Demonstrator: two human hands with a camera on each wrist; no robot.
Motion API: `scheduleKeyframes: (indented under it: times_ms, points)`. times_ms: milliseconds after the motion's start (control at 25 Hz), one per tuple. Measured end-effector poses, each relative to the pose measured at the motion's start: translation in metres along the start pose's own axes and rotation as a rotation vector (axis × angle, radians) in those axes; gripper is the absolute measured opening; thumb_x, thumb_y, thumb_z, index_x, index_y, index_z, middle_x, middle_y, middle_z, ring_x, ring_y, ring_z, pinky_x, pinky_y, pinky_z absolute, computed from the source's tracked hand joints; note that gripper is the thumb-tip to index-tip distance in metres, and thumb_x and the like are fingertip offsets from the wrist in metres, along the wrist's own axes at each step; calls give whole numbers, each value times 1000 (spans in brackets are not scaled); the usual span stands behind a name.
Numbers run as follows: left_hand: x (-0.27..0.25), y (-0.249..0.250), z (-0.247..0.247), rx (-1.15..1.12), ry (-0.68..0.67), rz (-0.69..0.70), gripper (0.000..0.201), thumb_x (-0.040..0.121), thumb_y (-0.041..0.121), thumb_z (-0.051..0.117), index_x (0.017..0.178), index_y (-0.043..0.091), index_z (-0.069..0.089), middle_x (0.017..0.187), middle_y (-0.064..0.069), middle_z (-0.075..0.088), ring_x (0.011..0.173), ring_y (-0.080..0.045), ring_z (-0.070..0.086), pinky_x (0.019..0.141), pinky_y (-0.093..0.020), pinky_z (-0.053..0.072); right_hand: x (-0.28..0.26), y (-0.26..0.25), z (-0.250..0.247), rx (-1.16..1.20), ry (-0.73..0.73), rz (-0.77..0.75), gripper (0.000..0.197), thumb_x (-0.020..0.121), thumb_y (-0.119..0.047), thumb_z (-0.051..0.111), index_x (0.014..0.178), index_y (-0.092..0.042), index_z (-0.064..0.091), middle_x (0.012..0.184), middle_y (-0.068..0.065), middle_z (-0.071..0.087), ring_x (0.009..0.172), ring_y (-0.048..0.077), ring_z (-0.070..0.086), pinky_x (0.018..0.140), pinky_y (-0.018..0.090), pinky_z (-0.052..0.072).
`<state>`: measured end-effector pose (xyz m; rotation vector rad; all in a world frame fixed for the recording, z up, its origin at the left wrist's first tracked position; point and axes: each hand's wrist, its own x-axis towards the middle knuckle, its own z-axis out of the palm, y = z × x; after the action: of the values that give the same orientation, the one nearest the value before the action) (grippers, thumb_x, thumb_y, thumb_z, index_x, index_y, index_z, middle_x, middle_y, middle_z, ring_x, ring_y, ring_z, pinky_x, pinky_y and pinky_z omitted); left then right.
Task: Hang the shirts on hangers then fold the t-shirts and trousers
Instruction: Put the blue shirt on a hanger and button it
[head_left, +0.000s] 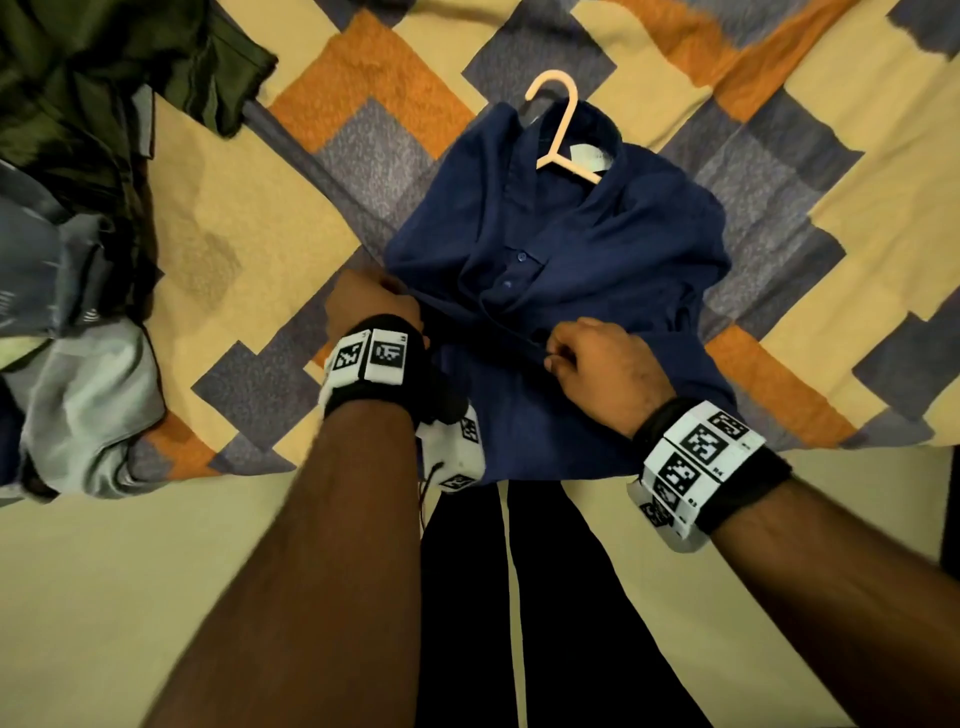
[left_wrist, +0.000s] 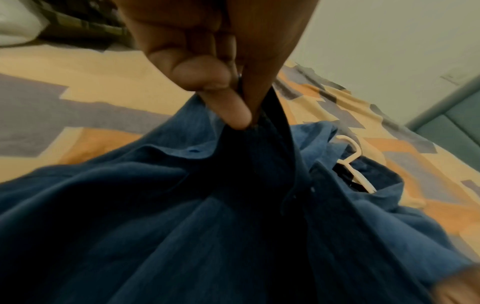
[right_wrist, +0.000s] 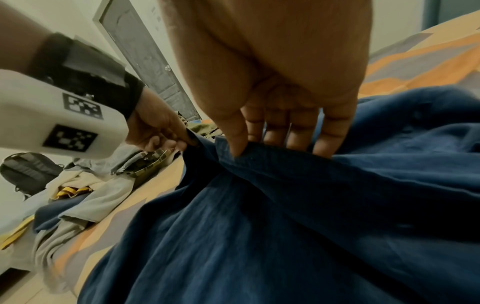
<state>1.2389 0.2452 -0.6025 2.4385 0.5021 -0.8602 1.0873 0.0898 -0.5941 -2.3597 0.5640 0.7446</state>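
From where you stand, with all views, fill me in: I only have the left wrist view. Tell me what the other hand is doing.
Observer: The right hand pinches the blue shirt's front edge, thumb under the fold.
Operator: Report what lies beside the shirt.
Observer: A pile of grey and olive clothes sits on the patterned bedspread, on the left hand's side.
Operator: Check the hanger.
Observer: The cream hanger sits inside the collar, its hook pointing away from the person.
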Motion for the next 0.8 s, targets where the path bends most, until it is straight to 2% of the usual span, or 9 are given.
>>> scheduleKeyframes:
  times_ms: [80, 200, 320, 400, 480, 520, 560, 640, 800]
  points:
    - [-9, -3, 5, 48, -33, 72, 16, 78, 8, 58, 90, 17, 65, 95, -13, 69, 78, -32, 68, 75, -40, 58, -4, 0, -6, -86, -57, 100, 16, 96, -32, 50, 102, -19, 58, 106, 7, 64, 101, 31, 59, 74, 34, 37]
    - [-28, -10, 6, 293, -17, 403, 27, 84, 7, 56, 104, 19, 68, 113, -11, 60, 99, -31, 60, 80, -23, 40, -9, 9, -9, 1, -119, 212, 21, 96, -37, 50, 87, -19, 54, 91, 9, 64, 89, 32, 61, 68, 31, 35]
    - [-47, -21, 6, 290, -15, 792, 27, 78, 0, 61, 99, 11, 74, 102, -17, 61, 87, -33, 61, 73, -24, 41, -15, 8, -11, 593, -80, 228, 29, 95, -27, 58, 68, -16, 50, 60, -5, 48, 59, 11, 46, 61, 28, 34]
    - [-60, -32, 2, 232, -41, 913, 30, 68, 3, 66, 97, 7, 74, 87, -17, 66, 77, -31, 65, 68, -29, 50, -27, -2, -15, 990, -65, 193, 22, 90, -12, 64, 70, -14, 55, 60, -2, 44, 57, 5, 40, 56, 21, 34]
    - [-81, -38, -7, 30, -147, 785, 34, 68, 1, 71, 102, 7, 70, 84, -8, 67, 75, -8, 64, 70, -20, 51, -43, -11, -20, 1207, -151, 158, 12, 77, -3, 72, 80, -11, 64, 69, 3, 56, 66, 8, 51, 62, 16, 44]
    - [-92, -38, -12, -82, -205, 678, 36, 70, -3, 73, 102, 11, 69, 83, -1, 66, 74, 2, 60, 71, -11, 48, -50, -15, -22, 1253, -200, 155, 19, 70, -2, 74, 85, -11, 67, 74, 4, 62, 71, 10, 57, 67, 17, 49]
    - [-103, -37, -17, -176, -262, 571, 40, 70, -7, 74, 100, 19, 68, 83, 4, 66, 75, 5, 59, 72, -8, 47, -55, -17, -24, 1278, -232, 157, 24, 66, 0, 75, 86, -11, 69, 76, 2, 65, 74, 10, 60, 70, 17, 51]
    - [-117, -37, -21, -346, -327, 437, 45, 72, -9, 73, 93, 30, 66, 84, 11, 67, 76, 2, 62, 74, -11, 49, -60, -24, -29, 1275, -212, 153, 23, 69, 5, 73, 85, -10, 69, 72, -2, 66, 71, 7, 62, 69, 17, 52]
    - [-123, -31, -19, -556, -402, 354, 37, 74, -11, 71, 88, 24, 68, 76, 16, 70, 77, 1, 67, 71, -12, 50, -55, -39, -34, 1185, -14, 147, 19, 77, 5, 71, 77, -13, 65, 59, -10, 56, 56, 1, 52, 57, 13, 45]
